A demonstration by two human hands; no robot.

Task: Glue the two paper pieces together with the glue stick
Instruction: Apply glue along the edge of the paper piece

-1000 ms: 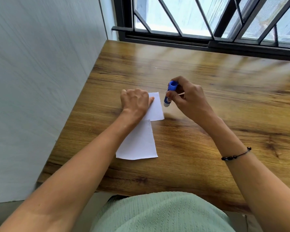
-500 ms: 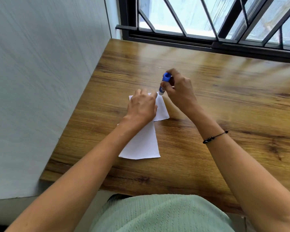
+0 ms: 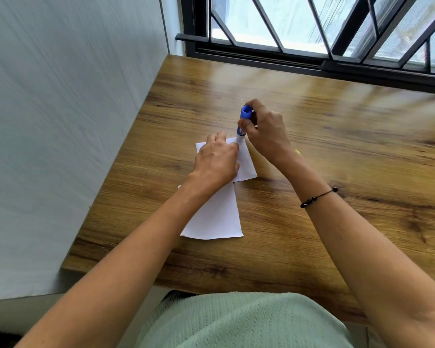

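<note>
Glue was going on the far edge of the upper paper piece (image 3: 246, 162), so my right hand (image 3: 266, 136) gripped the glue stick (image 3: 242, 126) almost upright, tip down on it. My left hand (image 3: 216, 162) pressed flat, fingers relaxed, so this piece stayed still over the lower paper piece (image 3: 216, 217) on the table (image 3: 337, 146).

Blue glue stick (image 3: 244, 121), white paper (image 3: 216, 217), wood-grain table (image 3: 337, 146).

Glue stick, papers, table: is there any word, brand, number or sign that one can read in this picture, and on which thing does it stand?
Glue stick in the right hand: a printed label, too blurred and half covered by fingers to read.
Paper pieces under the left hand: no text shows.
Table: none.
</note>
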